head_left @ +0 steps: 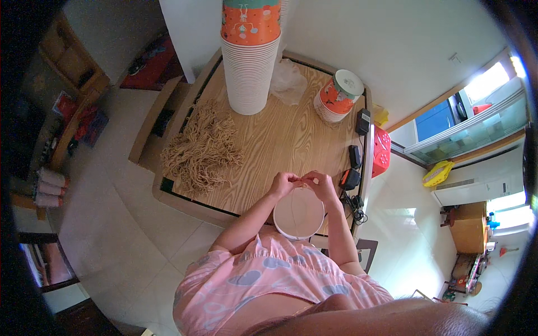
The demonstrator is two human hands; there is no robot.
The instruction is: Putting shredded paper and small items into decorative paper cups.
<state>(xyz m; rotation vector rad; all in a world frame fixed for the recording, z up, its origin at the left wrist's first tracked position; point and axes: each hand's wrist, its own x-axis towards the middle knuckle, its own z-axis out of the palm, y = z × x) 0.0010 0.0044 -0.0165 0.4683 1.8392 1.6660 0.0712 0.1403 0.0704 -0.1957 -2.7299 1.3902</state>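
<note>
A white paper bucket stands with its open mouth toward me at the table's near edge, against my body. My left hand and my right hand meet at its far rim, fingertips pinched together. A thin piece of twine hangs from between the fingers down into the bucket. The exact grip is too small to make out. Left of my hands lies a loose heap of tan twine pieces.
Behind the heap rises a tall stack of paper buckets. A shorter bucket stack stands at the back right, a crumpled plastic bag between them. Black power adapters and cables line the right edge. A red stool stands beyond.
</note>
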